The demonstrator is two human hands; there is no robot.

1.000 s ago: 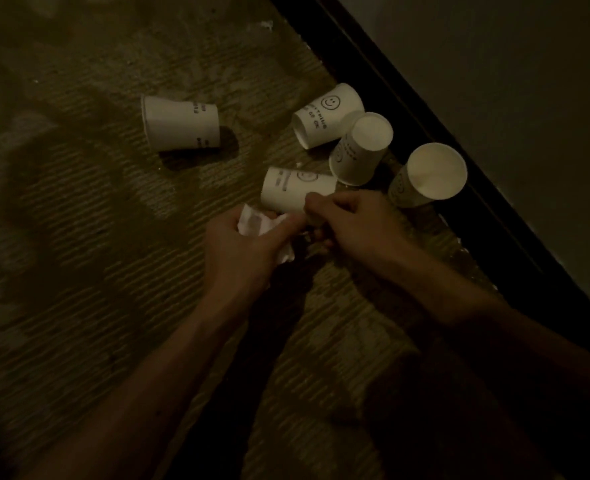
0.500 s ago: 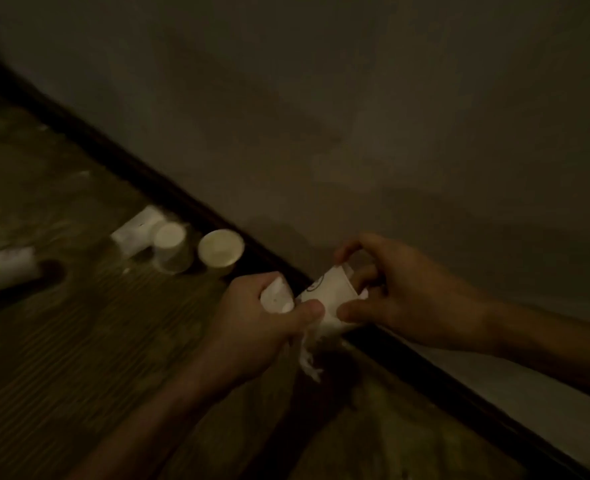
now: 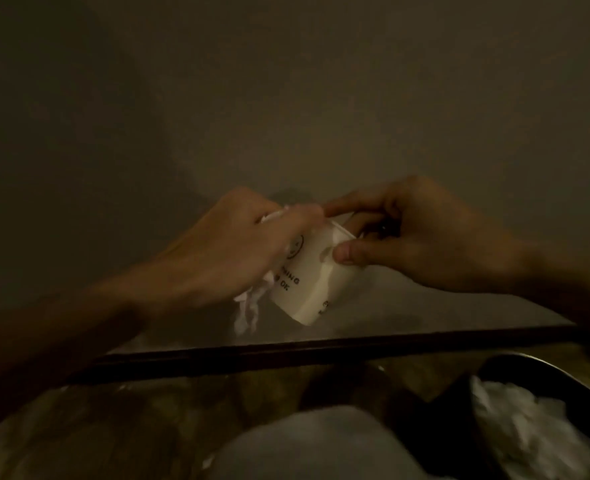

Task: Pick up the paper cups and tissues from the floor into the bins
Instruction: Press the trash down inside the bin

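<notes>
Carrying step, centre frame: left hand (image 3: 231, 251) curled around a crumpled tissue (image 3: 247, 313), right hand (image 3: 421, 237) pinching the rim of a printed paper cup (image 3: 307, 282); the next move likely calls for release over the dark bin (image 3: 543, 370), lower right.

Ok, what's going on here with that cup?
A person holds a paper cup up in front of the wall. The right hand pinches its rim, and the left hand grips a crumpled tissue right beside it. Below, a dark bin holds white tissues. Neither the cup nor the tissue is in a bin yet.
</notes>
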